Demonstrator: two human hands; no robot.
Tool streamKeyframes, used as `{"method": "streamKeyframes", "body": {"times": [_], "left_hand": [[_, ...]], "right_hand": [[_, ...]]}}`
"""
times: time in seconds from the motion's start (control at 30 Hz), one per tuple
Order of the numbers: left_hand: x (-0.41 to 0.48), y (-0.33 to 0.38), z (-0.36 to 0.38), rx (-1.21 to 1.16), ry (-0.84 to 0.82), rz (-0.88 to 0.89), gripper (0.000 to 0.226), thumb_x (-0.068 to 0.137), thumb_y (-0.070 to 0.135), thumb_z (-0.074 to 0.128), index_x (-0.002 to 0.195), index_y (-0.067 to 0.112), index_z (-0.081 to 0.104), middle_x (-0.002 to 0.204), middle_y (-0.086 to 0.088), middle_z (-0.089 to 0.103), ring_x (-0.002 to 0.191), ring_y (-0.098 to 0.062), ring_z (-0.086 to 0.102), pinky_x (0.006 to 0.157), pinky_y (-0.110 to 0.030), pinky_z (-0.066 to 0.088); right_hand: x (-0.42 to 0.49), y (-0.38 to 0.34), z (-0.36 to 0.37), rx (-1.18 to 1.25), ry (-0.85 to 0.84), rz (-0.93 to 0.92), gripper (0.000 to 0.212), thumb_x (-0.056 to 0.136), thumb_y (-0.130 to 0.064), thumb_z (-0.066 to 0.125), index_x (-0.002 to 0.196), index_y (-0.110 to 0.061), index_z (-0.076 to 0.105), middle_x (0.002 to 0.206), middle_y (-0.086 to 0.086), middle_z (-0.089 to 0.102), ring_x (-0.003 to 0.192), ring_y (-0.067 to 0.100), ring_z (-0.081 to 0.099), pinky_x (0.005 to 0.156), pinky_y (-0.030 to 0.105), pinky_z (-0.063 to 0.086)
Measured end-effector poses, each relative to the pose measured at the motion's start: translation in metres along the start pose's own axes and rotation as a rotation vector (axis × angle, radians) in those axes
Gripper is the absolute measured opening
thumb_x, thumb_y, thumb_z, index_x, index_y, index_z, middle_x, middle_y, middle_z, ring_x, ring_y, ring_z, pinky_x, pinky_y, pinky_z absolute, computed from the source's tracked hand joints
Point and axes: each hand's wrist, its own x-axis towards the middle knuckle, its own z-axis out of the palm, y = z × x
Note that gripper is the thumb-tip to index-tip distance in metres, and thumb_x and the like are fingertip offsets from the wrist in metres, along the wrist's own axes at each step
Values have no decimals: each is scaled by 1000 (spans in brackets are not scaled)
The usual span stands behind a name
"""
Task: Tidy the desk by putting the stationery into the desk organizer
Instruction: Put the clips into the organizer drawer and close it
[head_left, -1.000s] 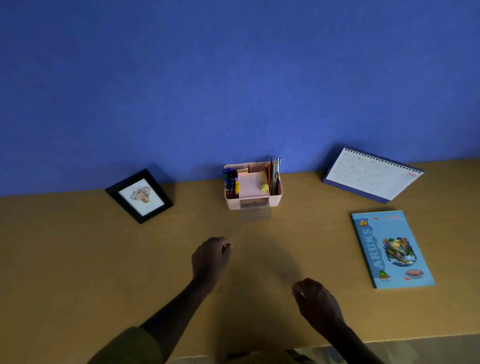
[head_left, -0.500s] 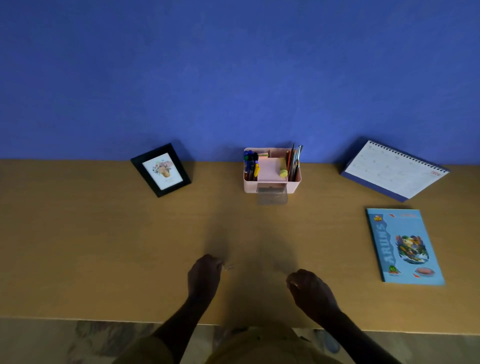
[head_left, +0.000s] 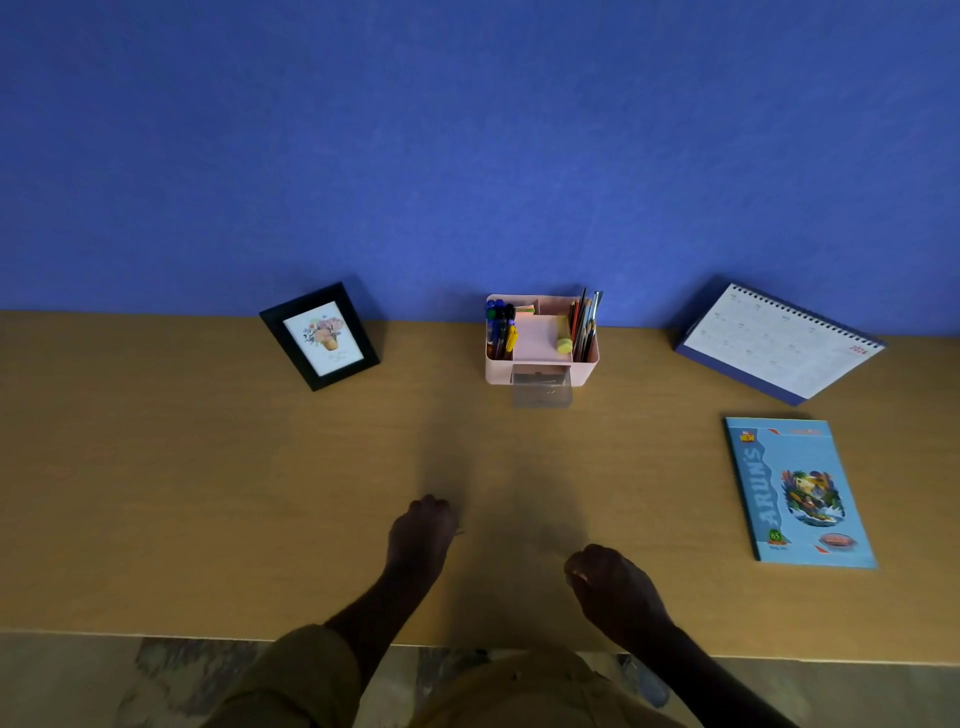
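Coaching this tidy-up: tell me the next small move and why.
Probably carry the left hand forward to the organizer: it is curled with something small and hard to identify at its fingertips, and the organizer's clear drawer stands open.

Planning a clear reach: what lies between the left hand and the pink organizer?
Only bare desk between the left hand and the organizer, per the head view.

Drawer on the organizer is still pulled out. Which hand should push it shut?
Probably the right hand: the open drawer lies almost straight ahead of it, while the left hand sits further to the side.
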Motion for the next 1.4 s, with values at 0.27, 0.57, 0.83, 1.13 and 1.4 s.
{"method": "streamKeyframes", "body": {"times": [0.27, 0.57, 0.83, 1.13, 1.4], "left_hand": [[13, -6, -2, -233, 34, -100, 18, 99, 30, 60, 101, 15, 71, 99, -3, 71, 92, -23, 70, 74, -38, 59], [1, 63, -57, -1332, -51, -204, 8, 89, 23, 78, 87, 15, 80, 76, -5, 79, 67, -17, 73, 65, -33, 61], [9, 81, -77, -1536, 20, -288, 11, 94, 24, 78, 95, 13, 81, 84, -7, 81, 80, -27, 80, 75, -40, 67], [20, 63, -73, -1540, 22, -316, 9, 94, 23, 78, 98, 15, 80, 81, -11, 79, 72, -24, 75, 68, -37, 62], [-13, -5, 5, -450, 47, -159, 23, 90, 47, 77, 110, 34, 76, 107, 18, 72, 93, -1, 67, 77, -29, 59]], "right_hand": [[1, -4, -2, 32, -3, -9, 22, 109, -31, 54, 119, -28, 74, 114, -11, 72, 92, 3, 68, 71, 17, 56], [40, -50, -48, 916, 76, 248, 5, 98, -25, 76, 95, -25, 80, 86, -4, 81, 78, 17, 78, 71, 36, 63], [66, -62, -83, 1097, 119, 302, 8, 98, -23, 75, 95, -18, 80, 84, 3, 81, 80, 24, 78, 72, 38, 64], [109, -55, -112, 1011, 136, 261, 12, 99, -23, 72, 94, -13, 76, 81, 7, 78, 74, 24, 74, 73, 43, 65], [173, -24, -139, 747, 250, 225, 13, 97, -26, 72, 89, -16, 75, 76, 2, 76, 71, 18, 74, 63, 36, 62]]}}
